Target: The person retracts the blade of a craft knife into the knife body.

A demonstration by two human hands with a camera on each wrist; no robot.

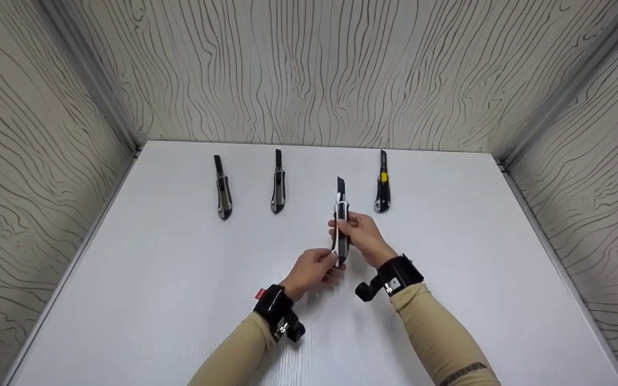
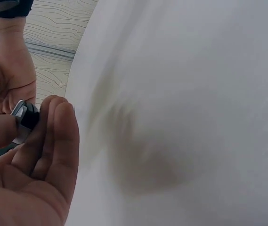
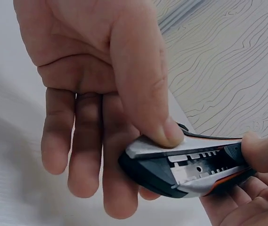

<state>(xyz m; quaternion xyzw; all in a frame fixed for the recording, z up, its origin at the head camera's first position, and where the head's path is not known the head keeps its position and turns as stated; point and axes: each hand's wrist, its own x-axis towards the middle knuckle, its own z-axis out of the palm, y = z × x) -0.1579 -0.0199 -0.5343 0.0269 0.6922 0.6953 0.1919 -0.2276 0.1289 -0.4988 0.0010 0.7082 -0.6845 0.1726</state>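
A silver and black utility knife (image 1: 341, 206) with thin orange lines is held above the white table, its dark blade pointing away from me. My right hand (image 1: 365, 236) grips the middle of the handle, the thumb by the black slider in the right wrist view. At the tail end, my left hand (image 1: 314, 268) pinches the handle between thumb and finger, while its other fingers (image 3: 84, 155) extend straight. Only that tail end shows in the left wrist view, between the left thumb and fingers (image 2: 60, 141).
Beyond the hands lie two grey and black utility knives, one at far left (image 1: 224, 195) and one nearer the middle (image 1: 278, 193). A black utility knife (image 1: 383, 187) with a yellow slider lies to the right. Wood-grain panels (image 1: 298, 75) stand around the white table (image 1: 153, 279).
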